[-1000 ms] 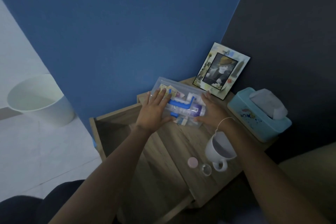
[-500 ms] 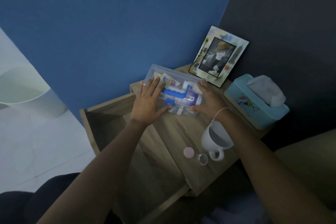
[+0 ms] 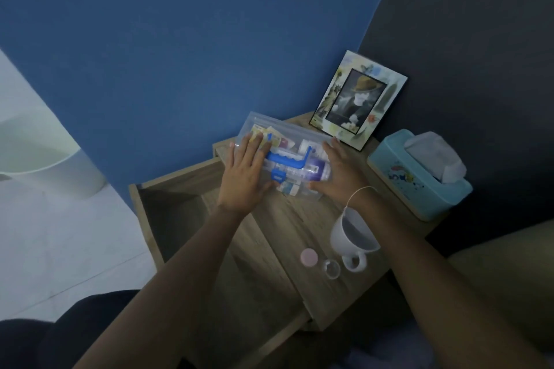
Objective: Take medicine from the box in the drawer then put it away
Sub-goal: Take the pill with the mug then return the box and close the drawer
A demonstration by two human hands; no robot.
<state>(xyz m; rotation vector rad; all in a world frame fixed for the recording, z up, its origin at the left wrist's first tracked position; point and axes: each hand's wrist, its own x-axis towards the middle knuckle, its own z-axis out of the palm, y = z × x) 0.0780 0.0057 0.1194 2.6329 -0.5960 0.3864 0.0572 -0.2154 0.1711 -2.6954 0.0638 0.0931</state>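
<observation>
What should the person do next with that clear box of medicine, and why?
Probably lift the clear box and lower it into the open drawer. Both the left hand and right hand are pressed flat on its closed lid, while it rests on the nightstand top. The pink cap already lies out, suggesting the medicine was taken.

Both forearms are bare to the frame edge, no sleeves showing; the hands (image 3: 244,178) carry no rings or gloves; a thin pale band (image 3: 358,192) loops the right wrist; dark trousers (image 3: 45,335) cover the lap.
</observation>
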